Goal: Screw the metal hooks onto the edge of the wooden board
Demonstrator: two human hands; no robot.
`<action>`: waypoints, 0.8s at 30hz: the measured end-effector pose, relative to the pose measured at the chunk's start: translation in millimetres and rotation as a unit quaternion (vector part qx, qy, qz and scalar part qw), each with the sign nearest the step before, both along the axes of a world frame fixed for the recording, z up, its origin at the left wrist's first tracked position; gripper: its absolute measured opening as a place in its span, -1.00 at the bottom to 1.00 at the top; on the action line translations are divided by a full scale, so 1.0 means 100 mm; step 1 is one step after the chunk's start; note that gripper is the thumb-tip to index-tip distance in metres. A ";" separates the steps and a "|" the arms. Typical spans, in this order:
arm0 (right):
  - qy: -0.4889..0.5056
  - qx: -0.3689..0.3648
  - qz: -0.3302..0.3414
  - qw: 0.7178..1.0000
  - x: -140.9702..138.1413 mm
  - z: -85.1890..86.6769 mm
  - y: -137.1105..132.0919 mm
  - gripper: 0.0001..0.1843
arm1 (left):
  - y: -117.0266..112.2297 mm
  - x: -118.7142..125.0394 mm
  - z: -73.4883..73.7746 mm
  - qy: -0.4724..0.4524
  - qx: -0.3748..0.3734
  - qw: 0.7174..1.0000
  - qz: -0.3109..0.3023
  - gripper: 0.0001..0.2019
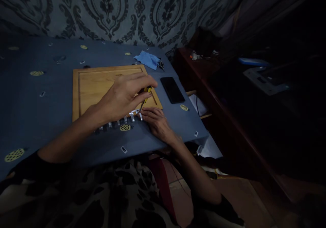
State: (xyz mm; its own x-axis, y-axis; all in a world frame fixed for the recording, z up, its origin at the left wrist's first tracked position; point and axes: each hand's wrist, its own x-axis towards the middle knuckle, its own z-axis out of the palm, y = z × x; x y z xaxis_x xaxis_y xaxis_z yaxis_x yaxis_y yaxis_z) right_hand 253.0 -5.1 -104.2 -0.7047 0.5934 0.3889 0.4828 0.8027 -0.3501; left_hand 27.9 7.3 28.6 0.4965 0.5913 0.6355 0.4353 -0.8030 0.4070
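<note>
My left hand (124, 94) grips a small yellow-and-black screwdriver (146, 95) from above, thumb and fingers closed around its handle. The shaft tilts down to the right end of a shiny metal hook rack (132, 115) at the near edge of a wooden board (98, 82). Several hooks stick out from that edge towards me. My right hand (158, 122) lies at the board's near right corner, fingers together and pressed against the end of the rack. The left forearm and hand hide part of the board and rack; the screw head is too small to make out.
Right of the board lies a black phone (172, 90). Behind it is a blue cloth (147, 59) with a dark small item beside it. A patterned blue tablecloth (53, 95) covers the table. A dark wooden desk (216, 109) stands on the right, with an open drawer below.
</note>
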 end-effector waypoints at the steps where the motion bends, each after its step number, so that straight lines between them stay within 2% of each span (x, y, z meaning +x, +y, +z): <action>1: 0.002 0.002 0.001 1.000 0.00 0.00 0.00 -0.50 | 0.00 -0.01 0.01 -0.003 -0.002 1.000 0.009 -0.84; 8: 0.017 0.013 0.007 1.000 0.00 -0.01 0.00 -0.51 | -0.01 0.00 0.02 0.014 -0.007 1.000 0.026 -0.88; 24: -0.005 -0.001 0.003 1.000 0.00 0.00 0.00 -0.48 | 0.04 0.03 -0.09 0.016 0.020 1.000 0.003 -0.87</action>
